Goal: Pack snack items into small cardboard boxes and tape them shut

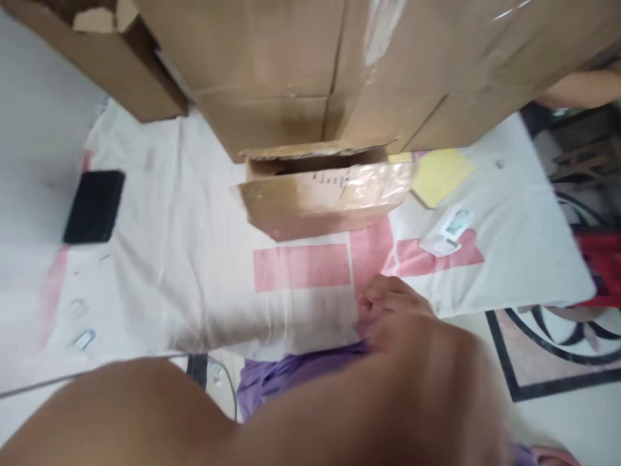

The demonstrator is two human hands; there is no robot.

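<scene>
My hands are together at the near edge of a cloth-covered table [155, 259], smeared by motion and overlapping. My right hand [398, 298] seems to be the farther one; its fingers are curled closed, and whatever they may hold is hidden. My left arm reaches across from the lower left, and the fingers of my left hand [402, 356] cannot be made out. Beyond them stands a small cardboard box [315, 200] with its top open, a printed label and clear tape on its front. To the right lies a small white box [446, 233] with a picture on it.
Large taped cardboard boxes [272, 58] line the far side, with another carton [140, 77] at the left. A black flat object [94, 207] lies on the left, and a yellow sheet [441, 175] at the right. Another person's arm [582, 88] shows at the far right.
</scene>
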